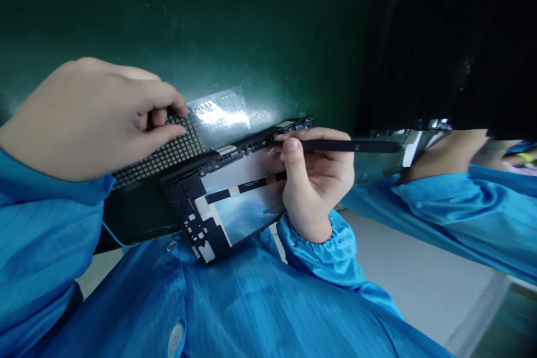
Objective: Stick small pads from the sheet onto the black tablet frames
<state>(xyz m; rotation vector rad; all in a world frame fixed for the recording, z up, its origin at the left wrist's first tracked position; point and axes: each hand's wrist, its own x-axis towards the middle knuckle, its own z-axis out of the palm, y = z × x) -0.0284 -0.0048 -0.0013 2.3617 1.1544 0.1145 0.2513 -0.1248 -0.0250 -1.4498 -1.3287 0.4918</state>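
gleaming green mat (260,28) (glossy) under frame (235,201), dark room

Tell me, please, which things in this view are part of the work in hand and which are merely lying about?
In hand:
- left hand, fingertips on the black gridded tray
- right hand, gripping a slim black stylus-like tool
- open device frame with a flat cable, under the right hand

Lying about:
- clear blister sheet on the green mat
- a neighbour's blue sleeve
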